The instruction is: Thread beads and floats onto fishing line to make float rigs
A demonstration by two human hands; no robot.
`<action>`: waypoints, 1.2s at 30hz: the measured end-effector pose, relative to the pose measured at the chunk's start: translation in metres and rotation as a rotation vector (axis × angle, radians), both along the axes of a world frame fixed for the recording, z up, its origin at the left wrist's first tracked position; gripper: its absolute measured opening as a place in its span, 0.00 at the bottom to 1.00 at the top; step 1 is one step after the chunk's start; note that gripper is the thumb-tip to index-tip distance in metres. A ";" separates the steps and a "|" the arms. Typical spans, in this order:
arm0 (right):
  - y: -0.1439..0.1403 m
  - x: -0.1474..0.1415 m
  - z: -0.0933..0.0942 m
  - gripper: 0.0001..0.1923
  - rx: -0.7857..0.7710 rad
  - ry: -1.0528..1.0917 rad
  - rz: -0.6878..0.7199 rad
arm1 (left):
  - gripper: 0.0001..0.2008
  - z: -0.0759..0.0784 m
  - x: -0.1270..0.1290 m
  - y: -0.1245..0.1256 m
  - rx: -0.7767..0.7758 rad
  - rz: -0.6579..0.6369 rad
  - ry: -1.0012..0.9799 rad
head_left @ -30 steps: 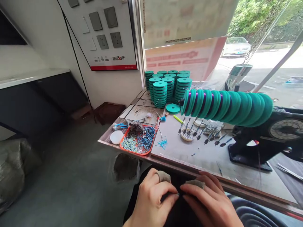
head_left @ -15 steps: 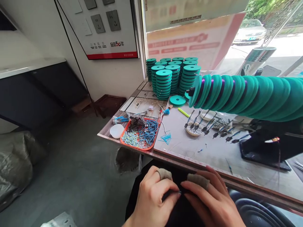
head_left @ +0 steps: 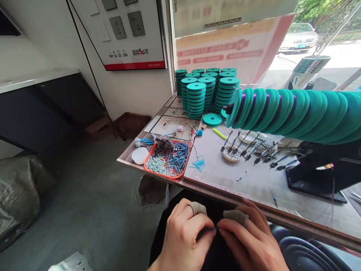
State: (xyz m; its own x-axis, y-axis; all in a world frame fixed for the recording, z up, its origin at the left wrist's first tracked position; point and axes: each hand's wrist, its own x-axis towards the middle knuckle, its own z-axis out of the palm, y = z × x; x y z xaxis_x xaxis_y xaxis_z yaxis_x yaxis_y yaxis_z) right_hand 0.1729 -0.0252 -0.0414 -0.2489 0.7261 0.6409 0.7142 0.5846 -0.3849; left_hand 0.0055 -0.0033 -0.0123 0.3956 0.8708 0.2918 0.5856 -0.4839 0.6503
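Both hands are meeting over the lap, just below the near edge of the surface. The left hand is pinching its thumb and forefinger shut on a tiny blue piece, and the right hand is closing its own grip on the same piece from the other side, fingertips touching (what exactly the piece is, is too small to tell). A grey fabric guard is sitting on a finger of each hand.

Beyond them, on the surface, an orange tray of blue and pale beads is lying near the front edge, with a white dish touching its left side. Loose blue bits are scattered just beside the tray. Stacks of teal discs are standing at the back, and a long row of teal discs is hanging on a horizontal spindle to the right.

The piece is being held over dark cloth and open floor, so a slight slackening of either pinch would probably be dropping it where it is hard to find.

Against half a second ago, the hands are sitting almost as they were, the view shifting only slightly
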 end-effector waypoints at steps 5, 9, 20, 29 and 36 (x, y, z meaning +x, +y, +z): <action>-0.001 0.000 -0.003 0.07 0.008 0.020 -0.010 | 0.10 0.005 -0.004 0.001 -0.141 -0.075 0.060; -0.001 -0.002 -0.003 0.08 0.011 0.055 -0.024 | 0.04 0.004 -0.007 0.003 -0.147 -0.134 0.093; 0.001 -0.009 -0.002 0.10 0.015 0.096 -0.062 | 0.04 0.005 -0.004 0.002 -0.140 -0.079 -0.010; -0.001 -0.008 -0.004 0.09 -0.024 0.091 -0.029 | 0.09 0.004 0.000 0.004 -0.111 -0.027 -0.051; -0.001 -0.010 -0.008 0.09 -0.037 0.092 -0.043 | 0.09 0.006 0.001 0.003 -0.084 -0.025 -0.051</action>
State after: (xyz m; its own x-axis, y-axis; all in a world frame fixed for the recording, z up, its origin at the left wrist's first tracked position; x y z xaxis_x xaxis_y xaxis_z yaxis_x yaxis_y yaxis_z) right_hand 0.1627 -0.0264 -0.0497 -0.1582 0.7583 0.6325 0.6992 0.5383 -0.4705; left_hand 0.0060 -0.0002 -0.0064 0.4039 0.8833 0.2381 0.5395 -0.4402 0.7178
